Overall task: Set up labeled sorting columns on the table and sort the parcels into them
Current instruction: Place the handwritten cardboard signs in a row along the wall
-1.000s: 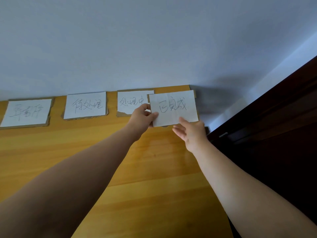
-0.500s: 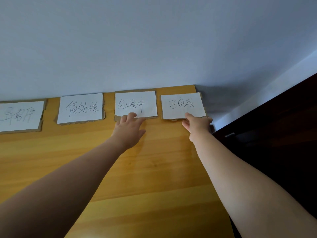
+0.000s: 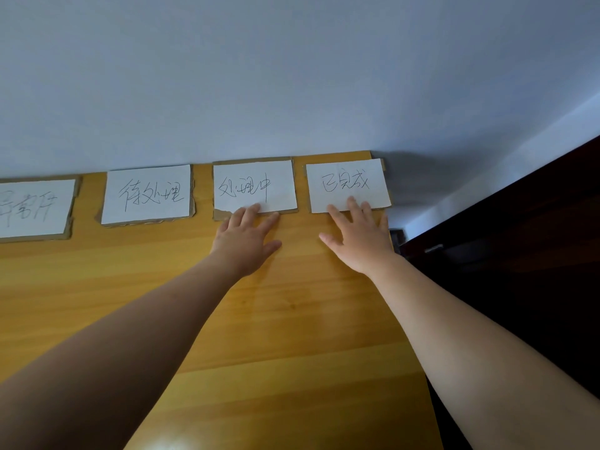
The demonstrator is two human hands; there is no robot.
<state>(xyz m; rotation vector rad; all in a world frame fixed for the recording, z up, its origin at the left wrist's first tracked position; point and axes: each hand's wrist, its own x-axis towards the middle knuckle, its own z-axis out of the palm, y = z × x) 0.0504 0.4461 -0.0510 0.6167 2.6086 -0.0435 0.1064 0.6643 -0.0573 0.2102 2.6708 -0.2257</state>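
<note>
Several white paper labels with handwritten characters, each on a cardboard backing, lie in a row along the far edge of the wooden table (image 3: 259,319), against the wall. My left hand (image 3: 246,241) lies flat with fingers spread, its fingertips on the lower edge of the third label (image 3: 253,185). My right hand (image 3: 357,238) is also flat and spread, fingertips resting on the lower edge of the rightmost label (image 3: 347,185). Left of them lie the second label (image 3: 147,194) and the leftmost label (image 3: 32,207), cut off by the frame edge. No parcels are in view.
A pale wall (image 3: 292,76) rises directly behind the labels. The table's right edge runs just past my right hand, with dark wooden furniture (image 3: 519,254) beyond it. The rightmost label sits at the table's far right corner.
The rightmost label, held up in both hands a second ago, now lies flat at the corner. My left hand moved to the third label; both hands have flattened and spread.
</note>
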